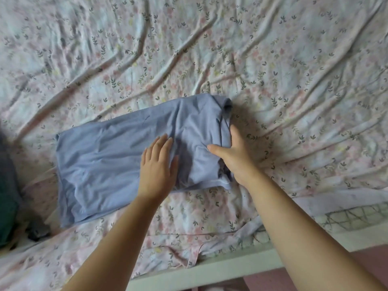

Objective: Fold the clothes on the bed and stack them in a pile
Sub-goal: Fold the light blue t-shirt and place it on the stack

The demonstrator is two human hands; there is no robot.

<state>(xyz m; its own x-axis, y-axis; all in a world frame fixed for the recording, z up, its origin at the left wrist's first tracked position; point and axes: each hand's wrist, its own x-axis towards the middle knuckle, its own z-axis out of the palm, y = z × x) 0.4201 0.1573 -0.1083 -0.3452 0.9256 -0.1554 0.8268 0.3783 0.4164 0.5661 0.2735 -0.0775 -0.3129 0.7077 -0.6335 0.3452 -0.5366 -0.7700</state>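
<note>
My left hand (157, 164): flat, fingers spread, palm pressing the blue garment (100, 162) at frame centre | my right hand (233, 156): pinching its folded right edge, thumb on top | garment lies on the floral bed (273, 70).

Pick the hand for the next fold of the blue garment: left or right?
Right, probably. The right hand already grips the blue garment at its bunched end, thumb on top. The left hand lies flat mid-cloth, suited to pinning.

A wrinkled floral bedsheet (273, 59) covers the bed, its quilted mattress (352, 215) exposed at the near corner above a pale frame (210, 267).
</note>
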